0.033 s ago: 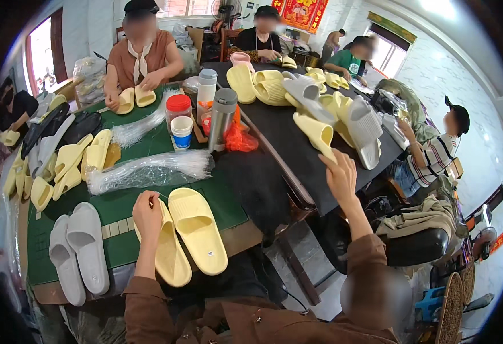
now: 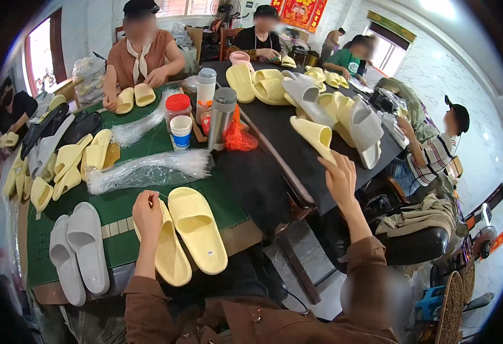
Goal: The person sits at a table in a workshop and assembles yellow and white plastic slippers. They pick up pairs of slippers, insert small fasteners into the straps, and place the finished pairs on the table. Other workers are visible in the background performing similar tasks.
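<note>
My left hand is closed in a pinch over the toe end of a yellow slipper. A thin clear strand shows at its fingertips, mostly hidden. Touching that slipper on its right lies another yellow slipper, strap up, with a small white label in the heel. Out to the right, my right hand grips the heel end of a yellow slipper at the near edge of a slipper pile. Left of my left hand stand two grey slippers side by side.
A clear bundle of plastic strands lies beyond my left hand. Behind it stand a steel flask, a paper cup and a red-lidded jar. Yellow and grey slippers heap up on the black table. Several co-workers sit around.
My right hand and the yellow slipper in it have shifted very slightly, the slipper's toe moving left. My left hand stays in place. A co-worker's hand across the table has moved a little.
</note>
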`<state>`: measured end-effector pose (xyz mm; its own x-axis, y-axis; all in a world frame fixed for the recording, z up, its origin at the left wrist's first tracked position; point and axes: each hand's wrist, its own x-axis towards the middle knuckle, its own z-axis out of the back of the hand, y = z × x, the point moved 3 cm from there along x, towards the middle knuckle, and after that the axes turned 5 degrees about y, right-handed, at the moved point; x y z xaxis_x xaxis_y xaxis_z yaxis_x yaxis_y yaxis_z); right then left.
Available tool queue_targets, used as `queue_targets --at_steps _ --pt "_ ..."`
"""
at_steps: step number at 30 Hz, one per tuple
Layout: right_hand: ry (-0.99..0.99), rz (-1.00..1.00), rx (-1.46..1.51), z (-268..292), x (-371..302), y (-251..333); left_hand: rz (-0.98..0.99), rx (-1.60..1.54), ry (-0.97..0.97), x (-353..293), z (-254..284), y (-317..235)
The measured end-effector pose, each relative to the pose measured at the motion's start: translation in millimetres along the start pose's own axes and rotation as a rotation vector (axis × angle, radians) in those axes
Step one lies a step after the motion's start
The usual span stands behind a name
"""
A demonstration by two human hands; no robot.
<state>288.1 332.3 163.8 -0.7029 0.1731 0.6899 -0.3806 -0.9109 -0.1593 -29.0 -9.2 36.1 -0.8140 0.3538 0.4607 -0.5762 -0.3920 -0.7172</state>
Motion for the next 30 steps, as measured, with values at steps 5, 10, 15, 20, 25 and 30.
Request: queue_targets --at_steps 5,10,15,20,25,30 --pt "0.077 0.063 0.131 11.9 -27.8 15.3 -0.029 -0.013 -0.011 -0.6 2.3 0.8" --pt "0.031 0.055 0.054 25.8 -51.5 26.3 -0.007 0.012 -0.013 -2.5 6.9 2.4" --pt "-0.385 -0.498 0.079 24.6 -82.5 -35.3 -0.016 0.008 -0.006 -2.2 1.5 1.9" --pt "-0.330 -0.712 0.517 22.8 -72.5 -104.0 -0.001 0.015 -0.001 -1.4 0.1 2.3" --pt "0.136 -0.517 0.407 33.8 -61.0 -136.3 -0.002 0.030 0.001 -0.9 -0.7 4.6" --pt "0.408 -0.395 0.255 30.0 -32.5 -109.9 -0.038 -0.040 -0.024 1.1 9.4 15.1"
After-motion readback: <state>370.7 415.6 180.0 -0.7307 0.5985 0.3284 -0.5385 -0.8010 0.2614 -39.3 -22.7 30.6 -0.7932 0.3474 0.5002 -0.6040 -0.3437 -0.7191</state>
